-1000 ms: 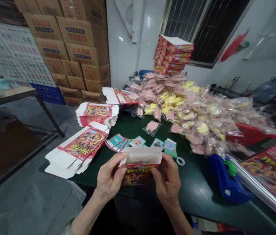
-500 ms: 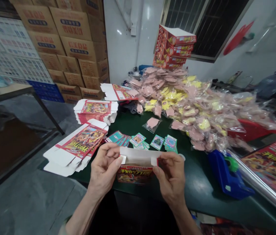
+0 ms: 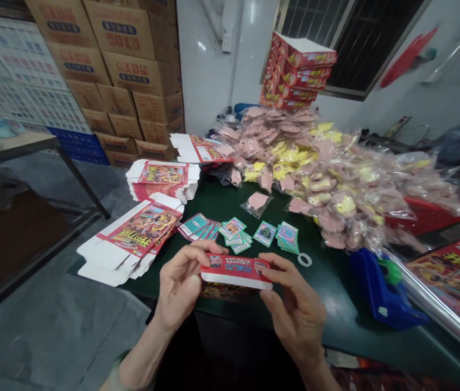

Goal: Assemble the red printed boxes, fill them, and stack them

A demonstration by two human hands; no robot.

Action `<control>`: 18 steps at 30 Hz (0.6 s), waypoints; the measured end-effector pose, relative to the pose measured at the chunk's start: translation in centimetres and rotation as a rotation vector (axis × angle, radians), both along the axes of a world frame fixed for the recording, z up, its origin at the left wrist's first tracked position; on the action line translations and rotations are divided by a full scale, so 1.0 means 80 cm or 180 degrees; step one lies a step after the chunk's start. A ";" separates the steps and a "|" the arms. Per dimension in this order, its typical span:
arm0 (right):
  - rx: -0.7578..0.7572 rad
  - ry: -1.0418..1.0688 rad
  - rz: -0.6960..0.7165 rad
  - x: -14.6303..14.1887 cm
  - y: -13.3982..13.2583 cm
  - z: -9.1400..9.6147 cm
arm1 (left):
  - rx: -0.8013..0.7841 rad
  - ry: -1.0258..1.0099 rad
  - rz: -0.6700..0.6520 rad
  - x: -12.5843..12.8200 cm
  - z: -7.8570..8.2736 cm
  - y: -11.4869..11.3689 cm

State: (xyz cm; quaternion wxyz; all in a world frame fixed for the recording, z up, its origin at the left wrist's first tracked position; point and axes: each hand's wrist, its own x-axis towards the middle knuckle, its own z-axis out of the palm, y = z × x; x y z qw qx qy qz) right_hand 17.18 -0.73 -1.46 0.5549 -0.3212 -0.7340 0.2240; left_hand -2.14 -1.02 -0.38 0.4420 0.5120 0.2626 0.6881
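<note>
Both my hands hold a small red printed cardboard box (image 3: 235,270) level above the dark green table (image 3: 221,203), pinched at its ends. My left hand (image 3: 181,285) grips the left end, and my right hand (image 3: 295,309) grips the right end. The box's red panel with a white strip faces up. Its lower face is mostly hidden. Just beyond my fingers lie several teal trading cards (image 3: 197,225), more printed cards (image 3: 265,233) and a white ring (image 3: 304,259).
Flat box blanks (image 3: 140,231) and a stack (image 3: 162,176) lie left on the table. Behind rises a heap of pink and yellow bagged items (image 3: 315,174), topped by stacked boxes (image 3: 297,68). A blue tape dispenser (image 3: 384,290) stands right, beside printed sheets under clear plastic (image 3: 453,282).
The box has turned over in my hands: its open white inside no longer faces me, and the red panel now faces up. My right hand has shifted slightly right.
</note>
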 end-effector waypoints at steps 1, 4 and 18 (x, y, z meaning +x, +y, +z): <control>-0.0066 -0.0009 -0.0085 -0.001 0.000 0.003 | -0.0012 0.0224 0.0044 -0.002 0.002 -0.002; -0.0126 -0.0178 -0.0222 -0.005 0.003 0.012 | 0.0038 0.0902 0.0258 -0.005 0.008 -0.003; 0.0211 -0.0802 -0.0504 -0.024 -0.008 0.031 | -0.0158 0.0122 -0.0106 -0.010 -0.008 0.012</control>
